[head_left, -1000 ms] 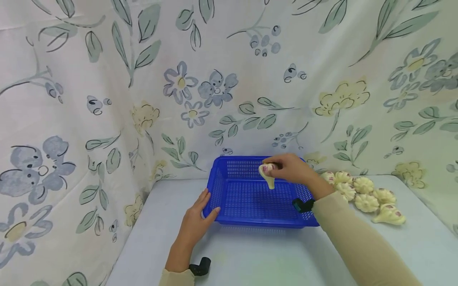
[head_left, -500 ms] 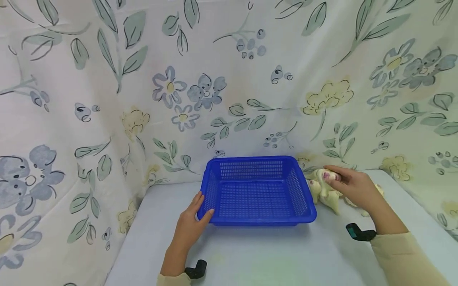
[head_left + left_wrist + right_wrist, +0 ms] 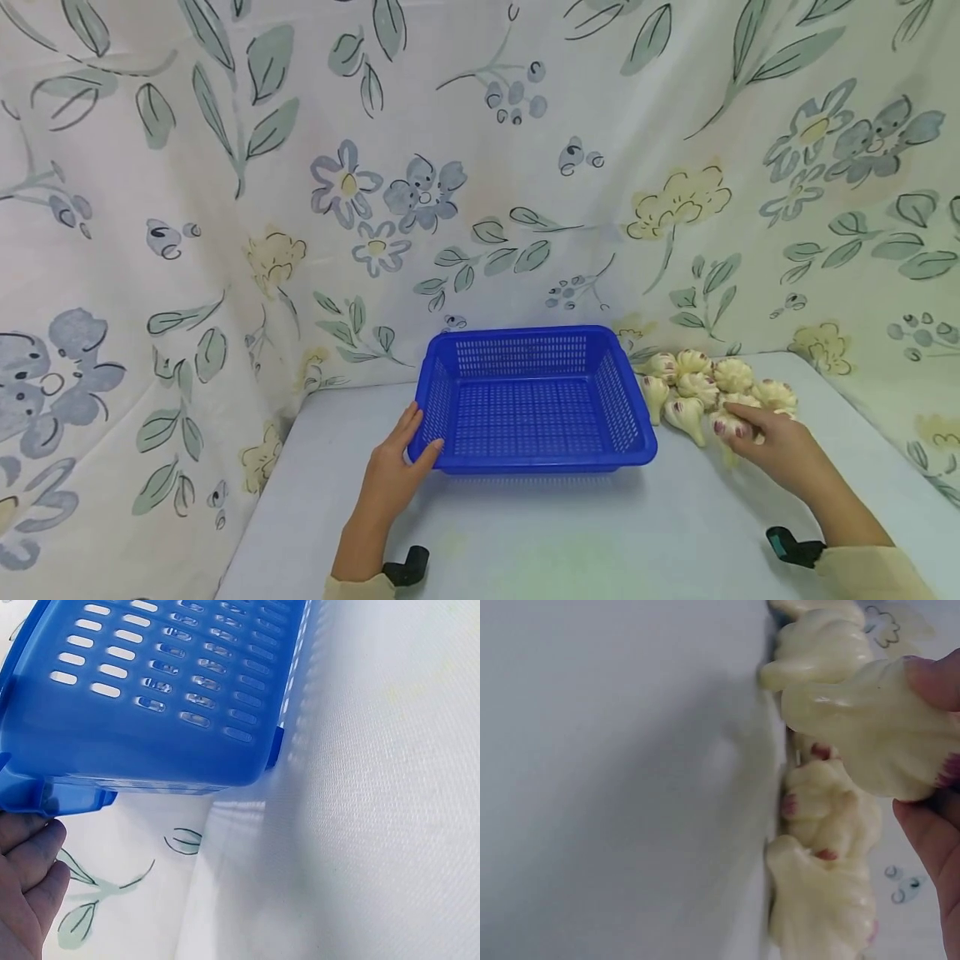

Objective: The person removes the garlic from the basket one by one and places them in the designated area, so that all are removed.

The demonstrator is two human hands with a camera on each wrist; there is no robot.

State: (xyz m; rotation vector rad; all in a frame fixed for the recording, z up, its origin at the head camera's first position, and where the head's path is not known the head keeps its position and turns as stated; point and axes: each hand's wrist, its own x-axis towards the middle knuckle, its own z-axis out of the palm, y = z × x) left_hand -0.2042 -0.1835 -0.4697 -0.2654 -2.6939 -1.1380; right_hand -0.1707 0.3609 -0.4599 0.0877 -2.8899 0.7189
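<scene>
A blue plastic basket (image 3: 525, 417) with slotted sides stands near the back of the table, with nothing inside it. My left hand (image 3: 393, 457) rests on its front left corner, thumb on the front rim and fingers along the left side. In the left wrist view, my left fingertips (image 3: 46, 851) touch the underside of the rim. Several cream garlic bulbs (image 3: 697, 389) with purple patches lie grouped right of the basket. At the front of this group my right hand (image 3: 783, 450) pinches one garlic bulb (image 3: 870, 727) between thumb and fingers, its stem pointing away from the palm.
A pale cloth covers the table (image 3: 540, 542). Directly behind the basket and the bulbs hangs a floral curtain (image 3: 480, 167), which also runs along the left side. The nearest bulb (image 3: 654, 398) lies close against the basket's right side.
My right hand has travelled from above the basket to the right, over the group, then to its front, with a garlic bulb between its fingers in each frame. My left hand stays at the corner.
</scene>
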